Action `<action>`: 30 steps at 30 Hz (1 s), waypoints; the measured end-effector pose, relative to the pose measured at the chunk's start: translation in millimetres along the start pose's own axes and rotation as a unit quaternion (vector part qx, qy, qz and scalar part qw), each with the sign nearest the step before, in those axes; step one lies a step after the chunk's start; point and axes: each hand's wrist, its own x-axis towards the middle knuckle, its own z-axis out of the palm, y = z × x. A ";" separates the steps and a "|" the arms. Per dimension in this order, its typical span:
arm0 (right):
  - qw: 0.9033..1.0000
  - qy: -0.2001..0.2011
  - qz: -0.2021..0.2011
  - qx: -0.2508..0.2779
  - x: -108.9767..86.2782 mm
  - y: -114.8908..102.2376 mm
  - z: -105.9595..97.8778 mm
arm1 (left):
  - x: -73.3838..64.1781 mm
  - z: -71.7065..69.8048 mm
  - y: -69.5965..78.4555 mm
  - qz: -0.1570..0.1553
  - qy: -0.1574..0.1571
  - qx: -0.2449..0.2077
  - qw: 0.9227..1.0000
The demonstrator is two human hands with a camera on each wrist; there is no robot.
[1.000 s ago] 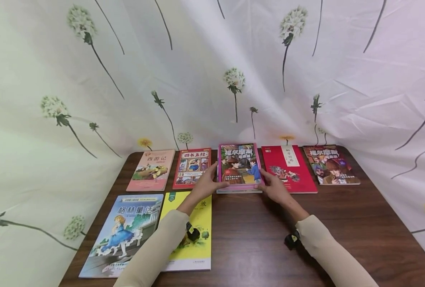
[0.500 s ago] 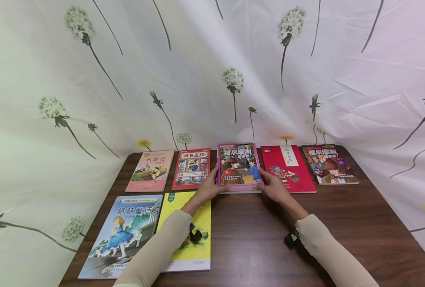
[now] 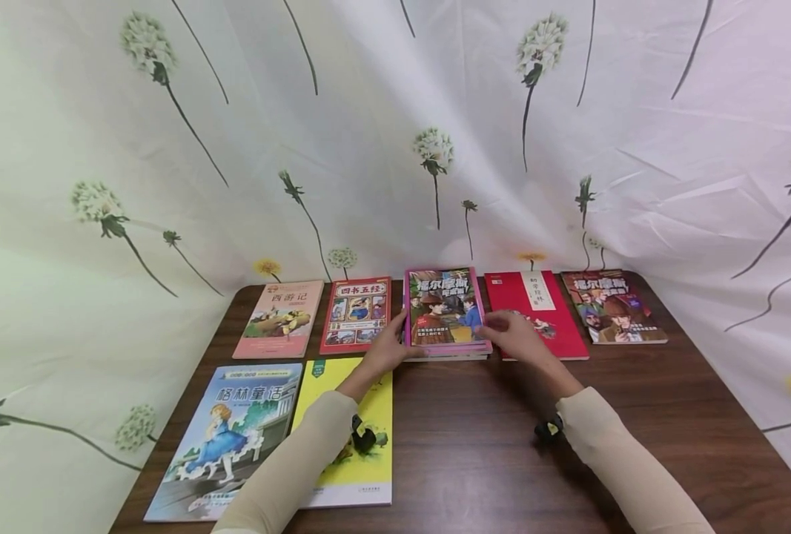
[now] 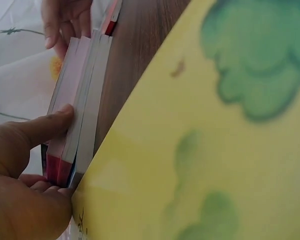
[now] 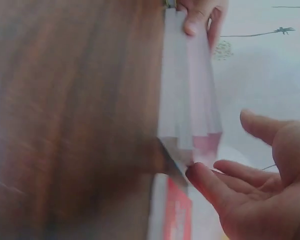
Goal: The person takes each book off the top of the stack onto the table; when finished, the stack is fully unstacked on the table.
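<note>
A stack of several books (image 3: 443, 308) lies at the back middle of the table, a dark-covered comic-style book on top and a pink-edged one showing beneath it. My left hand (image 3: 383, 351) grips the stack's near left corner. In the left wrist view its thumb (image 4: 60, 120) rests across the page edges (image 4: 82, 85), while the other fingers lie at the side. At the stack's right side is my right hand (image 3: 520, 337), over part of a red book (image 3: 565, 326). The right wrist view shows that hand with thumb and fingers spread apart, fingertips (image 5: 195, 172) close by the stack's corner.
Left of the stack lie a pink book (image 3: 282, 319) and a red comic-style book (image 3: 357, 315). Nearer are a blue book (image 3: 215, 437) and a yellow book (image 3: 375, 475), partly under my left sleeve. A brown-covered book (image 3: 615, 308) lies far right. A flowered cloth (image 3: 368, 148) hangs behind the table.
My right hand has loosened from the stack's right edge and shifted slightly right. The stack's lower books show a little more at the front right. The left hand stays at its corner.
</note>
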 end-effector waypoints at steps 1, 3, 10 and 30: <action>1.000 0.011 0.003 -0.004 1.6 -2.8 -3.0 | -0.2 -0.2 -0.1 -0.002 0.002 -0.001 1.000; 1.000 0.027 0.002 -0.005 6.5 -7.7 -9.1 | 0.0 -0.5 0.1 -0.002 0.002 -0.004 1.000; 1.000 0.012 -0.001 0.003 28.3 -20.0 -24.7 | -0.1 0.0 1.6 0.000 0.001 0.002 1.000; 0.997 -0.034 0.054 -0.051 69.6 -19.3 -0.9 | 1.8 -0.9 -0.8 -0.016 -0.004 0.024 1.000</action>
